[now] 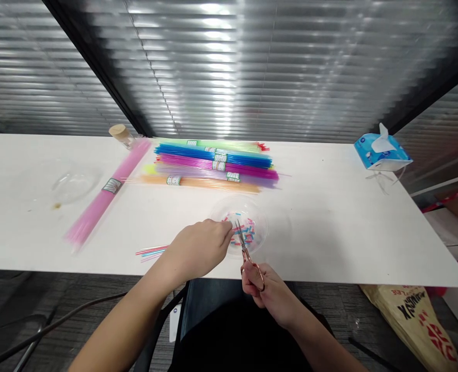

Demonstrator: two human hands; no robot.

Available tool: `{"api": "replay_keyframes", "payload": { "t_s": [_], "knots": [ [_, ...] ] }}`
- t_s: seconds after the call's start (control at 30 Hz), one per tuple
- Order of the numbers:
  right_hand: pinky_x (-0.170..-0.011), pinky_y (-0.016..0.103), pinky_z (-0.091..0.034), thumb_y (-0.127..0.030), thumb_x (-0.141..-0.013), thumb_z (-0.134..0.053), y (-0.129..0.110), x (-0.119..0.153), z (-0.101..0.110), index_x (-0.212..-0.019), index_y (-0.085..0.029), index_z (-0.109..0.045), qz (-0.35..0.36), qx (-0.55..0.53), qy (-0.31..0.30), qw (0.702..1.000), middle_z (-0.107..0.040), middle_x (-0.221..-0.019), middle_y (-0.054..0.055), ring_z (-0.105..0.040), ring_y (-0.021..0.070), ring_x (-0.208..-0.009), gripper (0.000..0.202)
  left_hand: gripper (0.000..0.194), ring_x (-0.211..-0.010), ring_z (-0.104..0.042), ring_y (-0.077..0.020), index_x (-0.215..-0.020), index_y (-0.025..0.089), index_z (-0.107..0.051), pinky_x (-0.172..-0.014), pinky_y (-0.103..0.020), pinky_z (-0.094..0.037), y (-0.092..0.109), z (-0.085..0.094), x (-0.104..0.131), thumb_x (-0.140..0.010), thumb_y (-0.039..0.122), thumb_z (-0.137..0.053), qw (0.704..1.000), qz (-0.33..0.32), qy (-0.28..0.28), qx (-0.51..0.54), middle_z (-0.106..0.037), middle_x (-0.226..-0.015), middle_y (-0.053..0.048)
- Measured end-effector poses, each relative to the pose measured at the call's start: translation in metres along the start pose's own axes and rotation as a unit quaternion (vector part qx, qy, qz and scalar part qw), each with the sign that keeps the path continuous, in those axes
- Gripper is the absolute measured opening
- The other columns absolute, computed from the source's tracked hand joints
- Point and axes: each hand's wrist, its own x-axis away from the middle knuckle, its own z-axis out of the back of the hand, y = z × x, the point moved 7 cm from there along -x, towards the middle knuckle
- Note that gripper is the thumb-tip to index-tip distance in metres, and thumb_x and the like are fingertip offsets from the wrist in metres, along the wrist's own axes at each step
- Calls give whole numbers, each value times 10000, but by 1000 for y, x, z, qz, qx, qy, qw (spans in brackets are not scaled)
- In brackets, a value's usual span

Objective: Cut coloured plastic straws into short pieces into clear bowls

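Note:
My left hand is closed around a few thin plastic straws. Their long red, blue and pink ends stick out to the left of my wrist, and my fingers hide the middle. In my right hand is a pair of rose-gold-handled scissors, with the blades slightly apart and pointing away from me, just right of my left fingertips. Beneath both lies a clear round bowl with many short cut straw pieces in red, blue and pink.
Bundles of colored straws lie behind the bowl. A pink straw bundle slants at left, near a corked jar and a clear lid-like dish. A tissue pack stands far right on the white table. A paper bag stands below.

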Motion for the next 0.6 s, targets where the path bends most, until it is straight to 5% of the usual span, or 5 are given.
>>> {"api": "replay_keyframes", "payload": {
  "t_s": [0.4, 0.6],
  "knots": [
    [-353, 207, -24, -695, -839, -459, -12, 3, -10, -541, -182, -306, -51, -167, -4, 985, -253, -514, -78, -83, 18, -385, 613, 395, -797, -635, -270, -817, 188, -587, -587, -331, -382, 4, 3, -14, -935, 338, -242, 997, -27, -66, -1, -675, -897, -88],
    [-351, 200, -33, -682, -834, -489, -8, 2, -7, -535, -181, -317, -33, -151, 6, 988, -222, -496, -86, -81, 18, -389, 608, 405, -804, -628, -225, -827, 192, -624, -622, -308, -410, 2, 3, -18, -935, 319, -256, 995, -62, -79, 18, -684, -920, -67]
  ]
}}
